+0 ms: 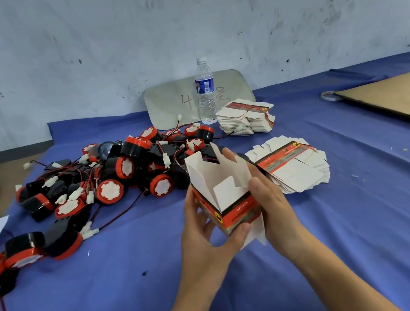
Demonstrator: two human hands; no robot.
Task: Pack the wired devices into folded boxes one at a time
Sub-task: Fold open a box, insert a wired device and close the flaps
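box (224,192): folded carton, held up in the centre of the frame, above the cloth; white inside, red, black and grey print outside, with a small yellow badge; top flaps open and standing up, one bottom flap hanging loose; printed words too small to read.
left hand (203,233): entering from lower centre, palm turned to the box, thumb pressed on the lower front face, fingers curled round the left side; clamped on the box.
right hand (272,198): on the right side of the box, fingers wrapped behind it, thumb on the inner white flap; also gripping the box.
wired devices (121,174): big heap left of centre, lying one against another; round black plastic bodies, red rims, white faces, thin red and black wires with white plugs; a few more at the left edge.
flat boxes (297,167): fanned stack just right of the hands, same print; second stack (246,120) further up.
bottle (205,93): clear plastic, white cap, blue label, upright at upper centre, in front of a grey panel (171,101) with a handwritten "4".
cloth (245,283): blue, slightly wrinkled, under everything.
cardboard sheet (399,100): brown, flat, at the right edge.
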